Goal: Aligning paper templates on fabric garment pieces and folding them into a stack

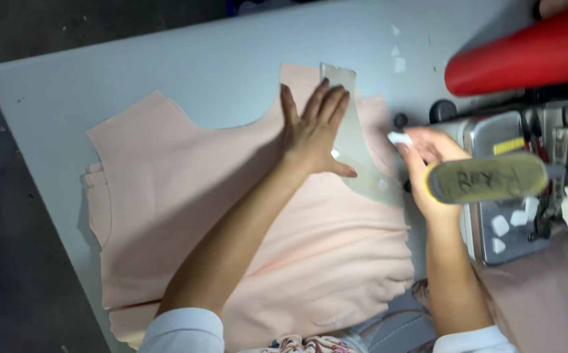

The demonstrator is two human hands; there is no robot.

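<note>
A single head-worn camera looked steeply down from close above the pale grey worktable [186,72]; the wearer's sleeves entered at the bottom edge, the grey metal sewing machine [503,189] filled the right side, and dark floor showed along the left

I count two grips of mine: my left grip [313,134] flat on the cloth, my right grip [428,160] near the desk's right edge. One desk [166,65] carries everything. One clear curved template [356,140] lies under my left grip. Pale pink fabric pieces [231,216]: at least two layers, judging by the stepped edges toward the desk's left side; an exact count I cannot tell. One small white chalk piece [399,138] sits at my right fingertips. One sewing machine [513,189] stands at the right edge, and one red roll [526,52] at the far right corner.
</note>
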